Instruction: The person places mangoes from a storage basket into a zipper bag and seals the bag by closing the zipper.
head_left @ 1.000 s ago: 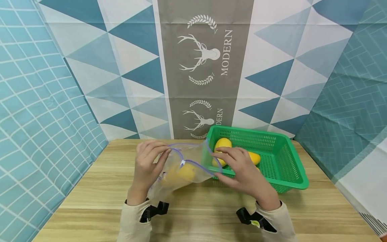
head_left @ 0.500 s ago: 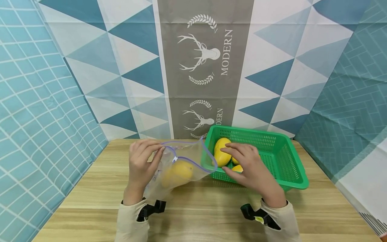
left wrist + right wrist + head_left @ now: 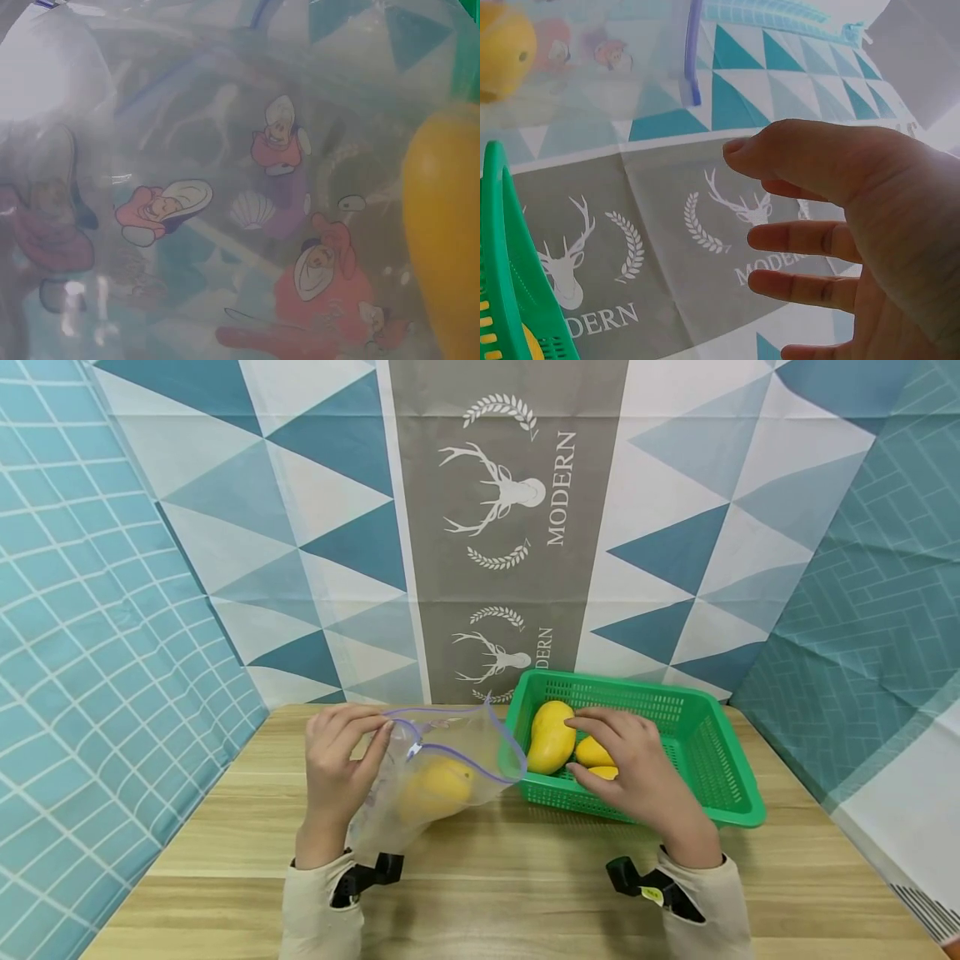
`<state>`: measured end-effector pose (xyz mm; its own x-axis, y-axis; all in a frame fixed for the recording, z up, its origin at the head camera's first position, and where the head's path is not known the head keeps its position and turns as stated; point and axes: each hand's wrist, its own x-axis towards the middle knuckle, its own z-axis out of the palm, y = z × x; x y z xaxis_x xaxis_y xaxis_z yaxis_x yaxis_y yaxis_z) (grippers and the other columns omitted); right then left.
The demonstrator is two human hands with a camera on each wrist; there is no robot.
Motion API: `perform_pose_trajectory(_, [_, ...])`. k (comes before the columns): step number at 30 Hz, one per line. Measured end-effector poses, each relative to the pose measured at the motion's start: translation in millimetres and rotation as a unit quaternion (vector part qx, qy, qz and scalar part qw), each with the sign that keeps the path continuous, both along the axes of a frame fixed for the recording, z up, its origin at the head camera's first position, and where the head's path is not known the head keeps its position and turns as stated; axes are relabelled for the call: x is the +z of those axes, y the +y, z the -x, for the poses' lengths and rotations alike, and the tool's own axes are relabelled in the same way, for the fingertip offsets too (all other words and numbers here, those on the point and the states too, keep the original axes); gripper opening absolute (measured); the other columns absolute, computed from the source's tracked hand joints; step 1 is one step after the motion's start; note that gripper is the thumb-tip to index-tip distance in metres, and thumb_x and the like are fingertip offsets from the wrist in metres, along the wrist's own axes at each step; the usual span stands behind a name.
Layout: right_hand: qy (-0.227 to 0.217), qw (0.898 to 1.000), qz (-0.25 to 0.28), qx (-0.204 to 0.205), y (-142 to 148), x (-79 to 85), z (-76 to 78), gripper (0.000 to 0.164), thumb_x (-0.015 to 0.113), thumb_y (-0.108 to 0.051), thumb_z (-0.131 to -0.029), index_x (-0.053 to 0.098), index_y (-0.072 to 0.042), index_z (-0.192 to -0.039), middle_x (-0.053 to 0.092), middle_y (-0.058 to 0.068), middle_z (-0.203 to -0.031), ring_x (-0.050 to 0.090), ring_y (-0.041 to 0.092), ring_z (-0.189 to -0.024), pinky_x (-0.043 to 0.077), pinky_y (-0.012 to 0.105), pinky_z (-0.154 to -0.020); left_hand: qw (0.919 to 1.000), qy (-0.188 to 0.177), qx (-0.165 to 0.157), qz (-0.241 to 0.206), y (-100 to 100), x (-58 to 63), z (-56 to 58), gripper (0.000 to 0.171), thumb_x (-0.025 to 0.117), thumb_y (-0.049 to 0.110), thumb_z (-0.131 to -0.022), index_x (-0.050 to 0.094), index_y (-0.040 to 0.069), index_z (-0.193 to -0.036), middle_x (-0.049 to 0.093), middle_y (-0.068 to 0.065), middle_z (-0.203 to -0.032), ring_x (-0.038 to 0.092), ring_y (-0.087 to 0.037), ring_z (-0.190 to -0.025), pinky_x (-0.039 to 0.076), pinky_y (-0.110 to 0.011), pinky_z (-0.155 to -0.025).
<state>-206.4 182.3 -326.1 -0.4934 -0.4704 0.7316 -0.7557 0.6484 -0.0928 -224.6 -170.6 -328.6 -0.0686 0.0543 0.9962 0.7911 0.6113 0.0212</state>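
My left hand (image 3: 336, 768) pinches the rim of a clear zip bag (image 3: 480, 739) with a purple zip edge and a white slider. Inside the bag lies a yellow mango (image 3: 435, 787); the left wrist view shows cartoon prints on the plastic beside that mango (image 3: 446, 225). The bag's mouth stands apart, facing the basket. My right hand (image 3: 637, 768) holds nothing, its thumb and fingers spread over the green basket (image 3: 720, 814). Just left of its fingertips, a mango (image 3: 552, 735) leans in the basket. Other mangoes (image 3: 592, 752) are partly hidden behind the right hand.
The basket has slotted walls and stands at the back right of the wooden table (image 3: 480, 893), near the patterned backdrop (image 3: 502, 527). The bag's mouth overlaps the basket's left end in the head view. Black wrist cameras sit on both forearms.
The left hand and the bag with its mango have shifted left. My right hand has come away from the bag's rim and moved right, over the basket.
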Motion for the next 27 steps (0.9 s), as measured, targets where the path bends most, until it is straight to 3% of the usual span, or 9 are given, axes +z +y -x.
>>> perform_pose_trajectory(6, [-0.003,1.000,-0.001,-0.004,3.6,-1.5,2.1,0.051,0.083,-0.011,-0.073,0.065,-0.005,-0.121,0.061,0.016,-0.123,0.055,0.039,-0.112,0.035,0.065,-0.089,0.9999,-0.008,-0.004,-0.012,-4.5,-1.6,0.7,0.041,0.064,0.031,-0.099,0.072,-0.003,-0.078,0.071,-0.016,-0.084,0.059,-0.038,-0.084,0.033,-0.037,-0.085])
perform_pose_trajectory(14, [-0.005,1.000,-0.001,-0.013,3.9,-2.0,3.5,0.047,0.082,-0.010,-0.076,0.066,-0.006,-0.120,0.062,0.014,-0.123,0.055,0.039,-0.113,0.036,0.066,-0.090,0.9997,-0.011,0.000,-0.023,-6.7,-2.9,1.9,0.038,0.066,0.029,-0.097,0.072,-0.003,-0.077,0.071,-0.017,-0.082,0.059,-0.038,-0.083,0.032,-0.036,-0.082])
perform_pose_trajectory(27, [-0.016,1.000,0.006,-0.017,3.7,-3.8,7.0,0.045,0.081,-0.009,-0.078,0.065,-0.005,-0.120,0.061,0.016,-0.125,0.055,0.041,-0.113,0.035,0.068,-0.091,0.9999,-0.008,-0.002,-0.010,-3.3,-2.0,0.0,0.033,0.066,0.024,-0.097,0.073,-0.002,-0.078,0.071,-0.015,-0.083,0.059,-0.038,-0.085,0.032,-0.041,-0.081])
